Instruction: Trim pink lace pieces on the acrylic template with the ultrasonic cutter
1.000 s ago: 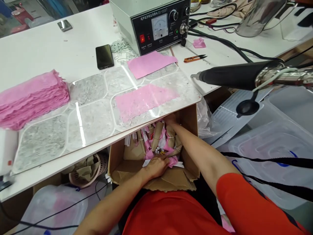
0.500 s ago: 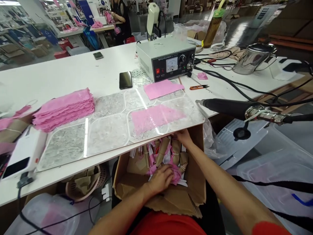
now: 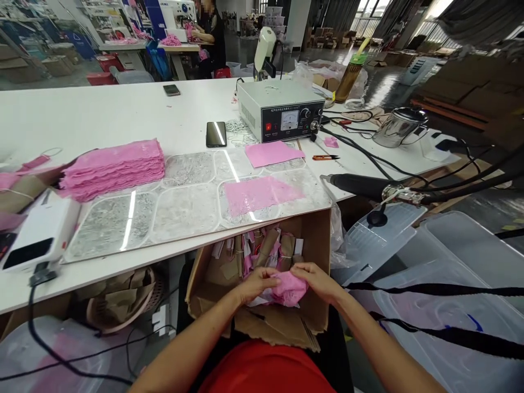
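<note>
A crumpled pink cloth [image 3: 290, 289] is held between both hands over an open cardboard box [image 3: 321, 240]. My left hand [image 3: 257, 285] pinches its left side, and my right hand [image 3: 317, 278] grips its upper right edge. Behind the cloth, brown paper rolls [image 3: 268, 248] with pink and white pieces lie inside the box. On the table, one pink sheet [image 3: 274, 153] and another flat pink piece [image 3: 260, 194] rest on a grey marbled board [image 3: 186, 210]. A thick stack of pink cloth [image 3: 114, 166] sits at the board's left end.
A control box [image 3: 282, 109] stands at the table's back, its cables running right to a black handheld tool [image 3: 360, 186]. Orange snips [image 3: 325, 157] and a phone [image 3: 216, 134] lie nearby. Below are a basket [image 3: 123, 305] at left and clear bins [image 3: 454, 305] at right. A person works beyond.
My right hand has come out from beside the table edge and joined my left hand at the pink cloth. The cloth is now lifted between them. The view has shifted slightly.
</note>
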Motion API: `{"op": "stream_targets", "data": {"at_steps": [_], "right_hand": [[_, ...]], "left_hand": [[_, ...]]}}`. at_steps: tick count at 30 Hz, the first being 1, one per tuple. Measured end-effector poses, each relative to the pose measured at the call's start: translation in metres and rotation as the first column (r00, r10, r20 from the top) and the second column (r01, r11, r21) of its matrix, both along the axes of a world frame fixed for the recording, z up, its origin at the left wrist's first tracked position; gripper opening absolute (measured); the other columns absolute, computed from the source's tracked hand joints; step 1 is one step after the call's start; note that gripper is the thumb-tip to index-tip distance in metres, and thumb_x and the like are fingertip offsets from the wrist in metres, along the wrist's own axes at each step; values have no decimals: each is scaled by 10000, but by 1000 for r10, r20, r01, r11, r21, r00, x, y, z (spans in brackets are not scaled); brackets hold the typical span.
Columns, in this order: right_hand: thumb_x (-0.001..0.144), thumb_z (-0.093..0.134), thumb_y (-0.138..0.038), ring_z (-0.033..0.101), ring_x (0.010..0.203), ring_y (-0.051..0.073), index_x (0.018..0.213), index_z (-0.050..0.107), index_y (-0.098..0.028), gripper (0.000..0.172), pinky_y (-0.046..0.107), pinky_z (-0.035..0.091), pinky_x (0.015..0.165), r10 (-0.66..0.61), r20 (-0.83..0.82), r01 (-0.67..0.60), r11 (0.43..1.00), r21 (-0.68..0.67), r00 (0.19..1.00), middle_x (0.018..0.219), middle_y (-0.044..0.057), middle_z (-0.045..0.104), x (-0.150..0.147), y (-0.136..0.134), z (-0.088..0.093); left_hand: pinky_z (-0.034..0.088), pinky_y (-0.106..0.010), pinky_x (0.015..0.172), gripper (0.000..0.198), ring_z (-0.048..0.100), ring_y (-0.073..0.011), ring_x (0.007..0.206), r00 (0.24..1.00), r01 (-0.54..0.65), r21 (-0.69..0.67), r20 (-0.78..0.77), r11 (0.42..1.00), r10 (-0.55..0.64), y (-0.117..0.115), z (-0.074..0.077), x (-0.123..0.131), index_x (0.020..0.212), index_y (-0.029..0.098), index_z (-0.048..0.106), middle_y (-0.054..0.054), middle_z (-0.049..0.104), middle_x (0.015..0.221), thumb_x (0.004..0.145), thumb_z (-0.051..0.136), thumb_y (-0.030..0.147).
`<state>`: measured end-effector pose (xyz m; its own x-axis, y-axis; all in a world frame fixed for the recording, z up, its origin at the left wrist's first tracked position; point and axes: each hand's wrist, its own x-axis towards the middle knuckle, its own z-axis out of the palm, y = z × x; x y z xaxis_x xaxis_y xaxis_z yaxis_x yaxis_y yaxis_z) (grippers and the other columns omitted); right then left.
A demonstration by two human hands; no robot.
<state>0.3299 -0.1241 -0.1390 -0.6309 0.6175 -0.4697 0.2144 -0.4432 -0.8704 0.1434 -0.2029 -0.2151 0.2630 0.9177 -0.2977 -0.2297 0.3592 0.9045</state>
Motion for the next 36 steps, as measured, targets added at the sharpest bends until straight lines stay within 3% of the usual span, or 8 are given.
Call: {"op": "stream_targets", "data": {"at_steps": [5,10,14,20,25,30,36], "right_hand": [[576,822,-532,495,515,101,712,586,-187,439,261,448,545,-147,-7,146,987,-69,989,590,-45,551,13,3,3],[532,863,-455,581,640,137,898,652,-213,487,272,475,608,-322,-48,322,947,-9,946,758,-3,638,26,2,9],[553,855,-465,585,712,144,817,654,-222,412,279,479,676,-436,-98,443,893,72,895,779,-10,625,30,1,11],[579,833,-506,606,698,182,815,694,-207,406,311,482,647,-423,-90,431,896,104,902,757,17,659,34,4,20],[514,881,-418,621,682,174,904,748,-206,463,292,487,620,-352,-76,356,934,42,933,811,42,708,38,-1,41],[553,875,-379,659,733,174,1017,753,-228,503,301,505,683,-318,-124,317,948,-32,940,891,59,732,33,-6,69],[563,883,-291,661,749,155,1089,737,-283,546,263,504,677,-409,-245,397,912,-98,879,962,41,736,18,0,116]], "left_hand": [[561,-290,659,277,636,-137,769,991,-67,-80,109,995,75,4,5,-14,1150,141,586,-47,636,999,965,583,347],[549,-252,603,292,623,-119,723,977,-118,-108,165,987,135,7,21,-26,1202,149,562,-40,629,989,960,595,309],[552,-254,608,286,626,-121,732,970,-141,-120,181,983,161,8,25,-27,1198,148,566,-45,631,1011,955,603,294],[566,-306,694,267,641,-144,796,960,-193,-99,186,976,209,10,21,-29,1166,142,588,-46,639,1015,951,609,299],[566,-352,767,274,649,-172,878,949,-252,-64,180,966,259,10,19,-33,1166,143,595,-60,640,1074,945,616,304],[554,-397,840,302,647,-198,967,948,-253,-28,190,967,254,9,19,-33,1197,148,591,-78,633,1153,937,627,297],[562,-367,794,305,652,-174,893,955,-254,17,162,967,248,6,13,-34,1204,150,584,-73,635,1134,938,626,294]]}}
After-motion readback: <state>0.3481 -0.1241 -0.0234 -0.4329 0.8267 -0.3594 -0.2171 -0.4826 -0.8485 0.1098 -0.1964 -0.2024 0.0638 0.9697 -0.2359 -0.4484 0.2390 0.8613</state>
